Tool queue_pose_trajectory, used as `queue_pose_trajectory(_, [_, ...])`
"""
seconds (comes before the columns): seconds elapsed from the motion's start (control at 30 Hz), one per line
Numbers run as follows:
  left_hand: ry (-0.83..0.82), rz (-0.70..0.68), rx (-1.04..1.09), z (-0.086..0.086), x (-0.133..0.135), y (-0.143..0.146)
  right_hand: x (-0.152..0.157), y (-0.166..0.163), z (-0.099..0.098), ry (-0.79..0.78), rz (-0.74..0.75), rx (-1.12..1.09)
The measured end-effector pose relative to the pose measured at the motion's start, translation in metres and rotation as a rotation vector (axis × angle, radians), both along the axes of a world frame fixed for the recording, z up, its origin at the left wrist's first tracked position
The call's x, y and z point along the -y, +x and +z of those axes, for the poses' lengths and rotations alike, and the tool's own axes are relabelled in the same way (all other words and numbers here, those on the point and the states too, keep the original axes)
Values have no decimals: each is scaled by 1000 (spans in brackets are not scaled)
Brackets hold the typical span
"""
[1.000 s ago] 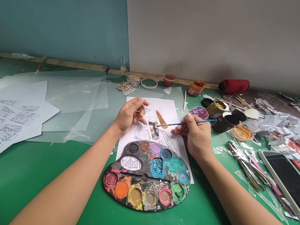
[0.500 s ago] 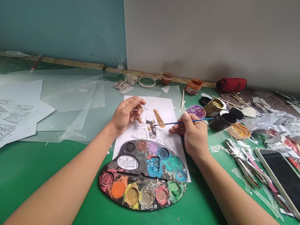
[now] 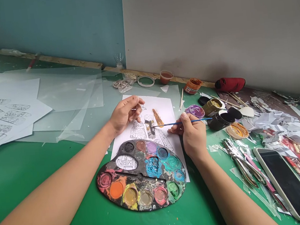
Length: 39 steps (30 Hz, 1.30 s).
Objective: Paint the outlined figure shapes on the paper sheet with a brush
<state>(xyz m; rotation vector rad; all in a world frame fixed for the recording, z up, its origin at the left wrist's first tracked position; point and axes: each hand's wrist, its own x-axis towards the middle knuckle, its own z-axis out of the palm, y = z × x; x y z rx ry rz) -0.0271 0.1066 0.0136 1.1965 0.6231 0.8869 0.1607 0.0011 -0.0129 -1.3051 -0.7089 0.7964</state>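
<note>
In my right hand is a thin blue paintbrush, pinched between thumb and fingers and lying nearly level. Its tip points left and meets a small patterned piece with dark and golden areas. This lies on a white sheet printed with black line drawings. A narrow golden-brown piece rests just to its right. My left hand hovers at the sheet's left side, fingers loosely bent and apart, with nothing seen in it. Nearer to me, a paint palette covers the sheet's lower part.
Right of my hand stand a black paint jar, a gold paint jar and a purple paint lid. Further right lie metal pliers, a phone and paper scraps. Printed sheets spread at the left.
The view has shifted slightly, so everything sits a little further left. The brush tip stays on the small patterned piece, and both hands keep nearly the same pose.
</note>
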Motion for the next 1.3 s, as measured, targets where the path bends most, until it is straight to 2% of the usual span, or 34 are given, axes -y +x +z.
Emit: queue_pose_trajectory(1.3, [-25, 25, -59, 5, 1, 2, -1, 0, 0, 20, -19, -7])
